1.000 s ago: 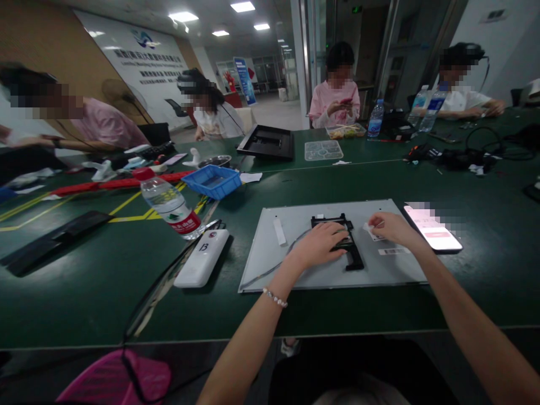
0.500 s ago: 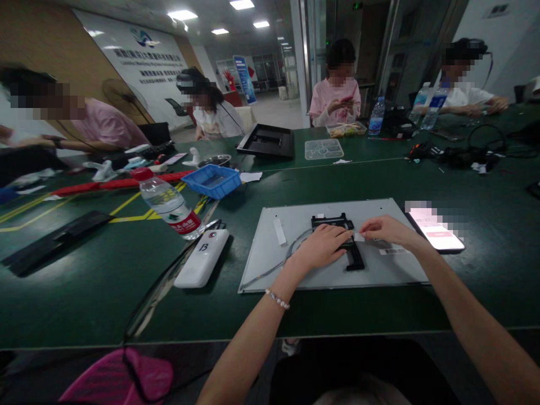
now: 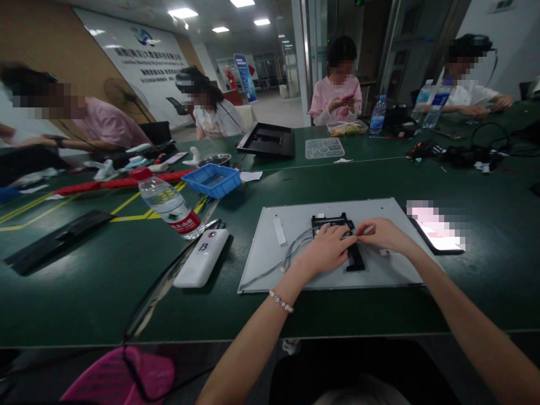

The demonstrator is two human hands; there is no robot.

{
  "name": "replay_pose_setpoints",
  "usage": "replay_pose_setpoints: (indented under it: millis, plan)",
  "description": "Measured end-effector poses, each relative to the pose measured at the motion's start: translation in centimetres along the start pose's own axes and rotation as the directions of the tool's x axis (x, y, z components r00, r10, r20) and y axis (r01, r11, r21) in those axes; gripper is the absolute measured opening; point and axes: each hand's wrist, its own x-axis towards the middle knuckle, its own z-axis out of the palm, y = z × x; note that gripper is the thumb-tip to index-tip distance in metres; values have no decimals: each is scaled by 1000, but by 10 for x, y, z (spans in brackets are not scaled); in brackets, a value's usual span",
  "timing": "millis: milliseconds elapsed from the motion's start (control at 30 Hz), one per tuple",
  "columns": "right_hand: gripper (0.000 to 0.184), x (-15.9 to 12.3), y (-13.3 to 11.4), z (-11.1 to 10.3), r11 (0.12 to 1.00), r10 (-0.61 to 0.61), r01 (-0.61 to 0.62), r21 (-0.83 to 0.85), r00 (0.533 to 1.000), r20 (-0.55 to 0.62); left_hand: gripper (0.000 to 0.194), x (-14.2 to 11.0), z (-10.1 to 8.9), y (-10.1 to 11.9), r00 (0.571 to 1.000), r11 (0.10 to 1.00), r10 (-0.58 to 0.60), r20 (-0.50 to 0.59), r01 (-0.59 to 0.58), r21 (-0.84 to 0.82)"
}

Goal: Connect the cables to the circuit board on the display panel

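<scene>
A flat grey-white panel (image 3: 392, 211) lies on the green table before me, with a black plastic frame (image 3: 355, 260) on its middle. My left hand (image 3: 327, 252) rests over this frame, fingers stretched out, covering much of it. At the frame's right side, my right hand (image 3: 386, 233) is closed in a pinch close to the left fingertips; what it pinches is hidden. Grey cables (image 3: 291, 256) run from under the left hand to the panel's lower left. A white strip (image 3: 279, 232) sits on the panel's left part.
A lit phone (image 3: 442, 239) lies right of the panel. To the left are a white device marked 13 (image 3: 203, 259), a water bottle (image 3: 171, 208), a blue basket (image 3: 215, 183) and a long black piece (image 3: 59, 242). Several people sit across the table.
My right hand has moved slightly left, up against the left fingertips. The small white piece seen at its fingers before no longer shows there. My left hand has shifted a little right.
</scene>
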Motion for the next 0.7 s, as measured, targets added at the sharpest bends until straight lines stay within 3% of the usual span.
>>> replay_pose_setpoints:
  millis: [200, 333, 500, 600, 667, 700]
  plan:
    - [18, -3, -6, 1, 994, -53, 51, -97, 998, -15, 33, 0, -1, -1, 1000, 1000, 2, 0, -2, -1]
    - [20, -4, -8, -3, 1000, -23, 23, -18, 1000, 7, 36, -1, -1, -1, 1000, 1000, 11, -9, -11, -8]
    - [28, -6, -14, -13, 1000, -6, 7, 25, 999, -54, 44, -3, -10, -8, 999, 999, -19, -38, 18, -30]
    - [30, -8, -18, -16, 1000, -4, 5, 13, 998, -67, 40, -6, -20, -24, 980, 986, -165, -111, 164, -17]
    - [30, -9, -20, -16, 1000, -4, 5, 8, 998, -69, 35, -11, -26, -41, 924, 942, -330, -192, 336, 0]
    - [30, -9, -21, -15, 1000, -10, 10, 11, 997, -71, 34, -16, -27, -51, 876, 901, -421, -237, 434, 6]
